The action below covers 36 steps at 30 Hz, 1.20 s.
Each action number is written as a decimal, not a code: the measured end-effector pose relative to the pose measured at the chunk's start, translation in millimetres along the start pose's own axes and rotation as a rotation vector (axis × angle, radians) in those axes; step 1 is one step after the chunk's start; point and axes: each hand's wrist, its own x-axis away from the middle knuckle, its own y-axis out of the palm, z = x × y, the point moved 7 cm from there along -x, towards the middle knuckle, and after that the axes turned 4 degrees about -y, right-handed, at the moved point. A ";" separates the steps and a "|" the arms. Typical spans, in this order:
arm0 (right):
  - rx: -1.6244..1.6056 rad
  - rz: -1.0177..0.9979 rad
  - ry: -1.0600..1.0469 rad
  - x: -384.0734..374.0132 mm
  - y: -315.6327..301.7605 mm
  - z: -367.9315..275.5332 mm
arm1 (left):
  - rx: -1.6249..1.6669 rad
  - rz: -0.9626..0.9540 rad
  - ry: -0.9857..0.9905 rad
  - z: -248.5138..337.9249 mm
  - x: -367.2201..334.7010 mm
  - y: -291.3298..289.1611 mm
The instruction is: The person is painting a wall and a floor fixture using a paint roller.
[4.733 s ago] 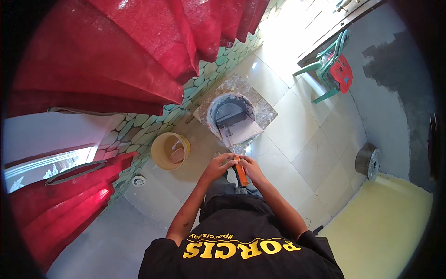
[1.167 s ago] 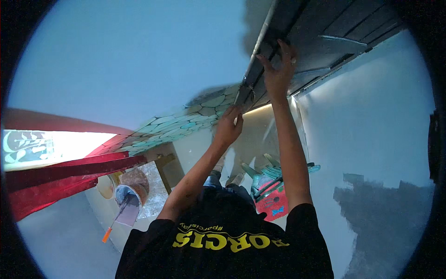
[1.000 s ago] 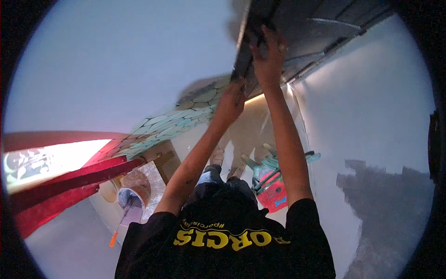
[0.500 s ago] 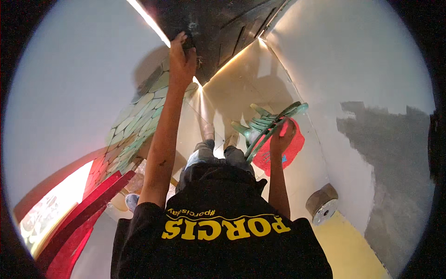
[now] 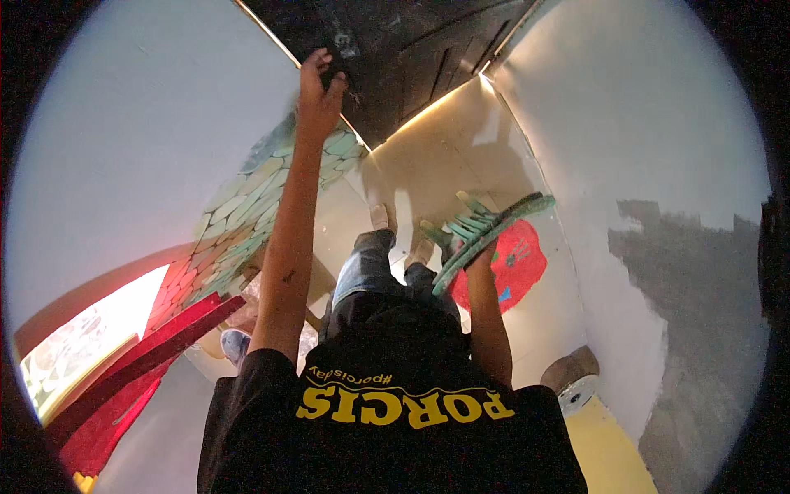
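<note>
From my remote view, left hand (image 5: 321, 95) reaches up to the near edge of the dark door (image 5: 411, 53); fingers bent, thumb spread apart; I can't tell whether it grips anything. The door lies directly ahead of this hand. Right hand (image 5: 483, 257), lower, meets the green chair (image 5: 471, 245) at its backrest, which hides the fingers; their closure I can't tell. Red cover (image 5: 525, 265) lies just right of that hand.
</note>
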 end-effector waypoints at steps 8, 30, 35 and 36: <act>-0.015 0.274 -0.163 -6.3 15.2 -8.7 | 0.126 -0.082 -0.145 15.1 14.7 -1.4; -0.089 -0.443 0.018 -209.7 227.2 79.6 | 0.193 -0.289 -0.368 18.0 7.2 -28.0; 0.051 -0.010 -0.184 -300.6 169.3 19.5 | 0.228 -0.402 -0.382 51.7 2.1 10.7; 0.205 0.212 0.221 -265.5 217.5 98.9 | 0.124 -0.381 -0.373 25.6 7.2 -16.3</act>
